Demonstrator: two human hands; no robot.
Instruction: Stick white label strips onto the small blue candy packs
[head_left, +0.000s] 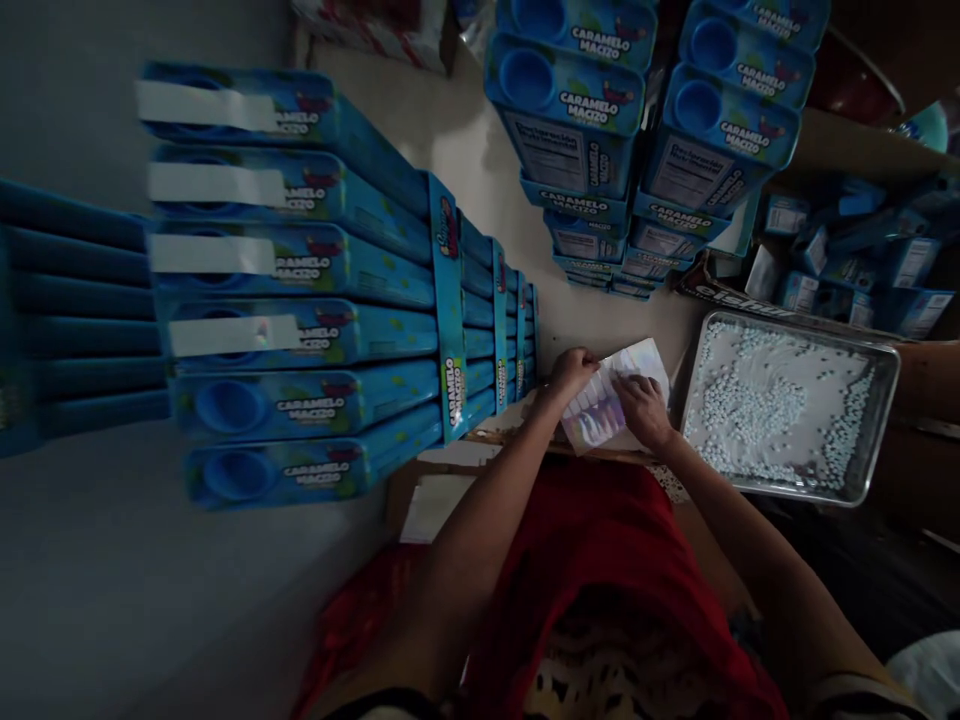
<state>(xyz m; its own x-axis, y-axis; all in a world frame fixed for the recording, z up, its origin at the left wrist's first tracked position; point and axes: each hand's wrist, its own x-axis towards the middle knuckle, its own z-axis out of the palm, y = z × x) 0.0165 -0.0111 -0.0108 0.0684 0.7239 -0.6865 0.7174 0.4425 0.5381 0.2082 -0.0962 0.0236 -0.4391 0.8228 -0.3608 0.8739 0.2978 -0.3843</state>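
Observation:
A shiny whitish sticker sheet with rows of pale strips lies at the table's near edge. My left hand is closed at its upper left side, the fingertips pinching its edge or a strip. My right hand rests over the sheet's right part with bent fingers; what its fingertips hold, if anything, is too small to tell. Left of the hands, blue candy boxes are stacked on their sides. White strips cover part of the upper four box ends, and the lower two show round blue windows.
More blue boxes stand in two columns at the table's back. A metal tray of small pale balls sits at the right. Behind it, a carton holds jumbled blue boxes. Another blue stack is at far left.

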